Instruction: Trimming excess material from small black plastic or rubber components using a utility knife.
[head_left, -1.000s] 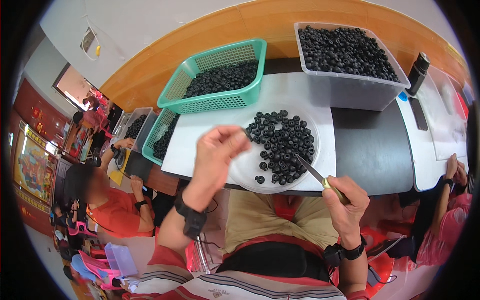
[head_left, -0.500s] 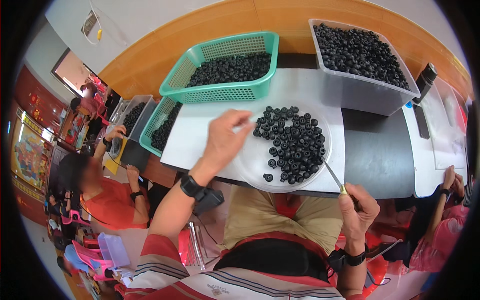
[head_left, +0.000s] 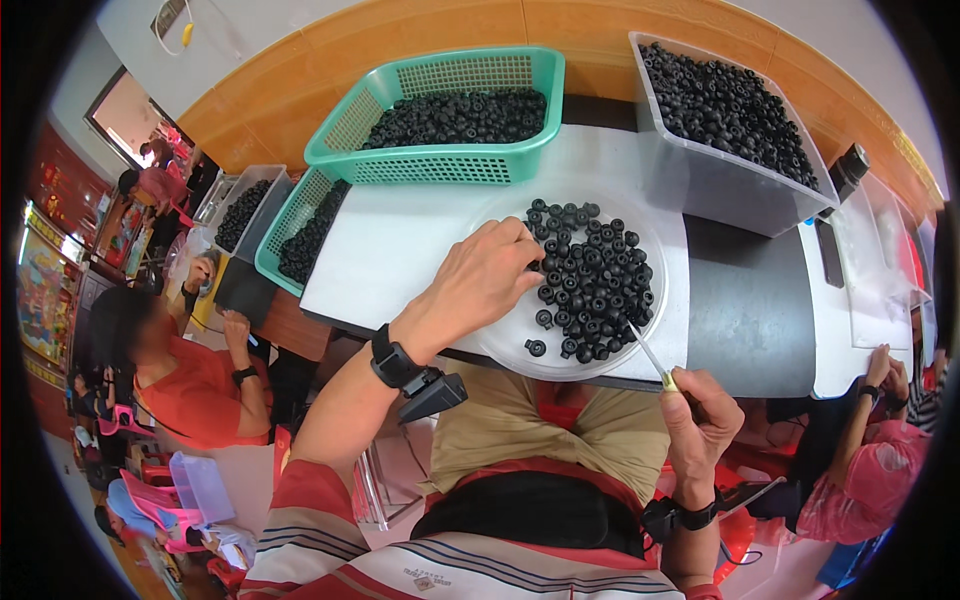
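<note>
Black rubber rings (head_left: 592, 275) heaped on our white plate (head_left: 500, 345), table edge, right before us. Our left hand (head_left: 487, 280) reaches in, fingertips pinching at the heap's left side. Our right hand (head_left: 700, 420) grips a thin metal tool (head_left: 650, 355), tip touching the plate rim. Green basket (head_left: 440, 165) behind.

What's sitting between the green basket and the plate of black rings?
Only bare white tabletop separates the green basket from the plate of black rings, in the head view.
</note>
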